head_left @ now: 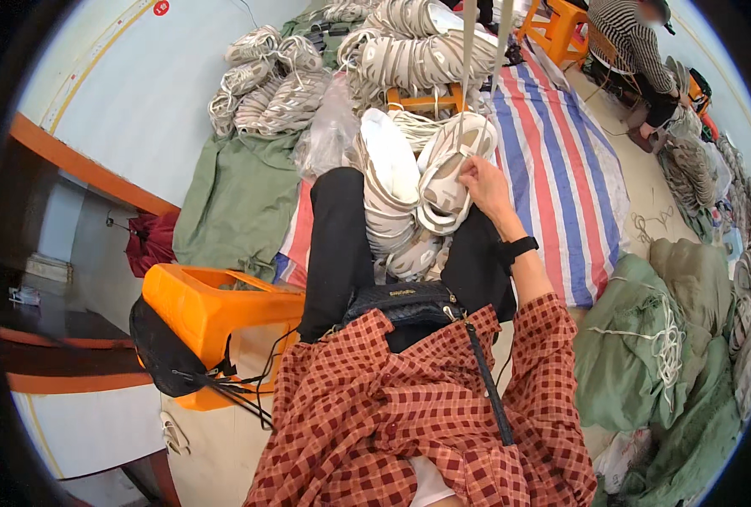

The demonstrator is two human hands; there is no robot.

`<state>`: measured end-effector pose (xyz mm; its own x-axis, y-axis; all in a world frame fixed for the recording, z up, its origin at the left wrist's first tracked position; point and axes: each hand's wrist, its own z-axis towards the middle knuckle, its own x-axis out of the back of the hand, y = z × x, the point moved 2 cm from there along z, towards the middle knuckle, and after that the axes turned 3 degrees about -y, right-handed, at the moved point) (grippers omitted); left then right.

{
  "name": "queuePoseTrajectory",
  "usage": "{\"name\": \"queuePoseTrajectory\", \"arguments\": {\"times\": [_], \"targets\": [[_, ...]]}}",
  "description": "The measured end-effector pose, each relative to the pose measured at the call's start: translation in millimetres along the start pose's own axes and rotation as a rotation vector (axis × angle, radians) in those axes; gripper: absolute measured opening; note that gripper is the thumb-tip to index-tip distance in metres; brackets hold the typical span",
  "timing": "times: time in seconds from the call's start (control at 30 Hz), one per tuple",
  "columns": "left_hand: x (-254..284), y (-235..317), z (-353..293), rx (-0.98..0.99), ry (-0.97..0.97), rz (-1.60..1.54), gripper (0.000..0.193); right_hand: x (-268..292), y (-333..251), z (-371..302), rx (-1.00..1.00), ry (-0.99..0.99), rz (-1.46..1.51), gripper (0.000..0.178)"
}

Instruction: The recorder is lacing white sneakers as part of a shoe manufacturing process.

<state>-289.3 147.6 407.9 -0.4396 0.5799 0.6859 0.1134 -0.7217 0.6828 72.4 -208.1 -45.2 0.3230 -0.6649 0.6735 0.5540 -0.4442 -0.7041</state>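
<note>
Got right hand (484,183) pinched closed over beige-white sneaker (443,196), right of sneaker stack (390,201); can't tell left hand's state.

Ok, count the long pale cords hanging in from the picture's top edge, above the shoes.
2: the left cord, running down toward the shoe by the right hand, and the right cord, beside it. More strands could be hidden behind these.

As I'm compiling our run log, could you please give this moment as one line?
right hand: at pale shoe, grip unclear; left hand: not in view; striped sheet: right of shoe; shoe pile: farther ahead
</note>
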Motion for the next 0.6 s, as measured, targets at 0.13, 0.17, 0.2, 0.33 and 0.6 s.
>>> {"name": "queuePoseTrajectory", "arguments": {"times": [0.13, 0.17, 0.2, 0.33, 0.6], "targets": [[-12.5, -24.1, 9.7, 0.024, -0.034, 0.044, 0.026, 6.3, -53.2, -7.2, 0.141, 0.134, 0.131, 0.021], [-18.4, -31.8, 17.1, 0.028, -0.057, 0.051, 0.027, 12.5, -53.0, -14.0, 0.131, 0.145, 0.131, 0.021], [-25.6, -39.8, 26.3, 0.031, -0.082, 0.057, 0.028, 16.8, -46.2, -21.8, 0.06, -0.024, 0.222, 0.021], [-57.2, -73.3, 68.8, 0.044, -0.169, 0.091, 0.032, 51.3, 20.9, -96.8, -0.141, 0.057, 1.128, 0.019], [-254.8, -149.0, 129.8, -0.054, -0.27, 0.276, 0.036, 26.6, 86.8, -359.3, -1.157, 0.007, 0.8, 0.021]]}}
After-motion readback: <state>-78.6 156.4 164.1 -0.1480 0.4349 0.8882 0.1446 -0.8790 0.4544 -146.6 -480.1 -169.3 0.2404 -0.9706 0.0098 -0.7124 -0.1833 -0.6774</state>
